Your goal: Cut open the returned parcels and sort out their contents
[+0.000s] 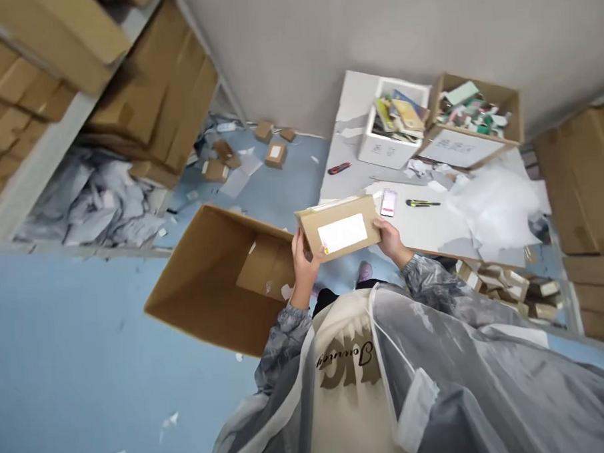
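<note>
Between my two hands is a small brown cardboard box [312, 233] with a white label [343, 233] on the side facing me. My left hand [305, 261] grips its left end, fingers along the edge and thumb near a small yellow mark by the label. At the right end my right hand [391, 239] is closed on the box's corner. The box is held in the air in front of the table's near edge. Left of it, below, a large open carton [204, 284] stands on the floor with a few paper scraps inside.
On the white table [350, 184] are a phone [388, 203], a yellow-black cutter [422, 202], a red-black cutter [339, 168], a white bin [386, 151], a filled carton [515, 120] and white plastic wrap [498, 204]. Shelving [73, 140] with boxes stands left. Small boxes [275, 155] lie on the floor.
</note>
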Demonstrator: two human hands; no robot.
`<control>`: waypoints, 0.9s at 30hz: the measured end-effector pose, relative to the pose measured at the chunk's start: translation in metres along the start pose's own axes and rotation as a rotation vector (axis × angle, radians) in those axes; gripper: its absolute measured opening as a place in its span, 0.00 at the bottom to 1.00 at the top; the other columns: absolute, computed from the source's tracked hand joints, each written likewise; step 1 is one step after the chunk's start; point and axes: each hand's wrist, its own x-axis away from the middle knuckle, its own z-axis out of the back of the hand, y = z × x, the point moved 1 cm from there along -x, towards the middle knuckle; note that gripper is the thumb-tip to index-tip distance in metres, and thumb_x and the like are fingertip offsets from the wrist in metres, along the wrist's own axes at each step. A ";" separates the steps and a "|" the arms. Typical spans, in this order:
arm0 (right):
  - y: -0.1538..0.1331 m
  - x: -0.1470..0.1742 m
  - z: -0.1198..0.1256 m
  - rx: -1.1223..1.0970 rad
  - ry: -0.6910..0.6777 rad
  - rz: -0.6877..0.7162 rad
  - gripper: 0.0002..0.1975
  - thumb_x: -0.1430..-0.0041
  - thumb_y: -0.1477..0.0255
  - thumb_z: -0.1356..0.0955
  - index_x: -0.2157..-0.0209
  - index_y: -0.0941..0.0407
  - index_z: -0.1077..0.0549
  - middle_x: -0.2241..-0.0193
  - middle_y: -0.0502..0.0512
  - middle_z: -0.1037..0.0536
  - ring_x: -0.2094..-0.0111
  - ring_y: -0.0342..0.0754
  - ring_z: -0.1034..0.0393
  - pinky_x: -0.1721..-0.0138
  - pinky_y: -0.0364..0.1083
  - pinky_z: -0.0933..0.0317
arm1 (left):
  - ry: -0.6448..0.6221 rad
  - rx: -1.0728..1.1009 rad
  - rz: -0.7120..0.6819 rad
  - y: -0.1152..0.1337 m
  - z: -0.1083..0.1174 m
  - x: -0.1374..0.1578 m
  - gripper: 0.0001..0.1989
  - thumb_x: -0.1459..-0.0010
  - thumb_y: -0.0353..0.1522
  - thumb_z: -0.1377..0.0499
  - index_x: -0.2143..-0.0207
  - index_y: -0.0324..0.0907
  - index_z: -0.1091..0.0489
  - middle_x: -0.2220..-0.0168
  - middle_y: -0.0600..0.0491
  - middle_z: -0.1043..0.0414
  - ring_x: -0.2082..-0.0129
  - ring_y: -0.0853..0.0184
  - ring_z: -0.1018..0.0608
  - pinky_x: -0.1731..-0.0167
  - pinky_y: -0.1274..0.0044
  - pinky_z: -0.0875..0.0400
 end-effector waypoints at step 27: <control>0.230 -0.024 0.404 -0.012 0.400 -0.249 0.46 0.33 0.42 0.21 0.21 0.48 0.22 0.23 0.60 0.17 0.20 0.65 0.24 0.14 0.65 0.33 | -0.871 -0.287 0.241 -0.008 -0.436 -0.048 0.50 0.31 0.32 0.31 0.10 0.41 0.38 0.17 0.33 0.26 0.23 0.44 0.17 0.21 0.53 0.22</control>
